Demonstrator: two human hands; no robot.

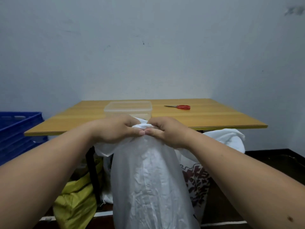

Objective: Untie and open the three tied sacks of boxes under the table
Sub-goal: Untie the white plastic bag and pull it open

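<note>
A tall white woven sack (148, 184) stands upright in front of the wooden table (214, 118). My left hand (115, 129) and my right hand (166, 129) both grip the bunched top of this sack, thumbs meeting at the middle. A yellow-green sack (74, 200) lies low on the left under the table. A white sack with dark red print (198, 180) stands on the right, with more white sack cloth (227, 139) behind it.
On the table sit a clear plastic container (128, 109) and red-handled scissors (181, 107). A blue plastic crate (18, 133) stands at the left. A black table leg (92, 171) runs down beside the sacks. The wall is close behind.
</note>
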